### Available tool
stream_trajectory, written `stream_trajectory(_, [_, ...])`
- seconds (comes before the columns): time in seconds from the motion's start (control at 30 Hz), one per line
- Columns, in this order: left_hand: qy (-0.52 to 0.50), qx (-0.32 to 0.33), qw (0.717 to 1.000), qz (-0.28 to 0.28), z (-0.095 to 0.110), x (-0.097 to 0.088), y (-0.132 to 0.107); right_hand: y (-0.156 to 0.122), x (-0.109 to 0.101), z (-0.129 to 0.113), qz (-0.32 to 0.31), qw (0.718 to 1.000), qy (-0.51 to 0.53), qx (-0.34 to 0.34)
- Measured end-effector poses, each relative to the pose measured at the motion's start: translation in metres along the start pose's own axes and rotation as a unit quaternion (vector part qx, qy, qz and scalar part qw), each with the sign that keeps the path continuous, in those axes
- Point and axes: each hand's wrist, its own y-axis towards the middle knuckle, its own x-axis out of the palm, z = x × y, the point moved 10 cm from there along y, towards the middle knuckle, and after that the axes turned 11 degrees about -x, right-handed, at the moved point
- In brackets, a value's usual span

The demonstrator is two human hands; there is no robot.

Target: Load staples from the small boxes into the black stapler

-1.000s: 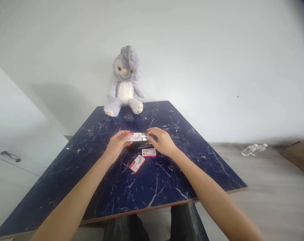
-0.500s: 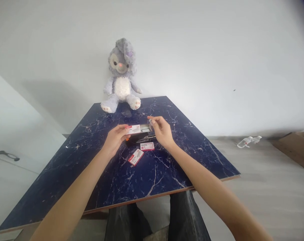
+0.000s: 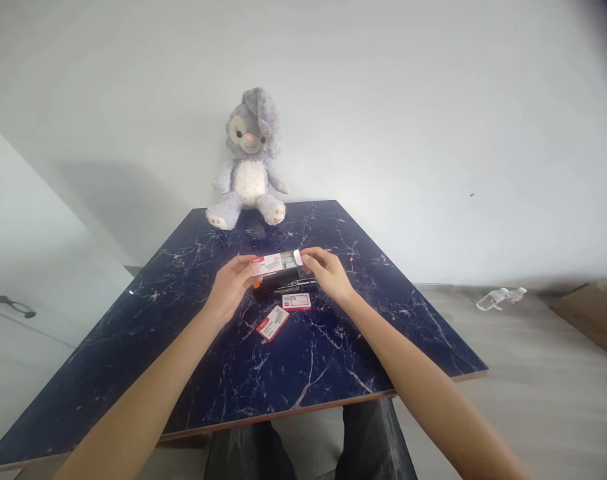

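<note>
While outstretched, 2 hands [image 3: 232,283] [image 3: 328,270] on box [image 3: 273,264].

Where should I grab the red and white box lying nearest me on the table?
Probably from above, pinching its two long edges: the nearest box lies flat and slanted on the table, apart from the second box, with both long sides free.

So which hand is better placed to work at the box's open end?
Probably right: the right hand pinches the staple box at its open end; the left hand grips the closed end.
</note>
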Motion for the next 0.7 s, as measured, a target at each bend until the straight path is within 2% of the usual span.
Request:
stream_trajectory(0.23, [0.036, 0.004, 0.999, -0.007, -0.004, 0.005, -0.001, -0.006, 0.005, -0.002, 0.01, 0.999, -0.033, -0.02])
stream_trajectory(0.37, [0.045, 0.036, 0.998, 0.0, -0.001, 0.006, -0.005, -0.007, 0.003, -0.005, 0.026, 0.999, -0.041, -0.024])
stream_trajectory(0.43, [0.063, 0.044, 0.997, -0.013, -0.004, 0.013, -0.008, -0.008, 0.01, -0.002, 0.004, 1.0, 0.003, -0.001])
stream_trajectory(0.57, [0.11, 0.025, 0.992, -0.065, -0.017, 0.033, -0.012, -0.01, 0.031, 0.002, -0.084, 0.992, 0.083, 0.037])
stream_trajectory(0.63, [0.111, 0.028, 0.992, -0.054, -0.011, 0.026, -0.008, -0.008, 0.027, 0.002, -0.07, 0.992, 0.1, 0.038])
stream_trajectory(0.7, [0.099, 0.041, 0.994, -0.015, 0.005, 0.004, -0.002, -0.005, 0.012, 0.008, -0.018, 0.992, 0.111, 0.049])
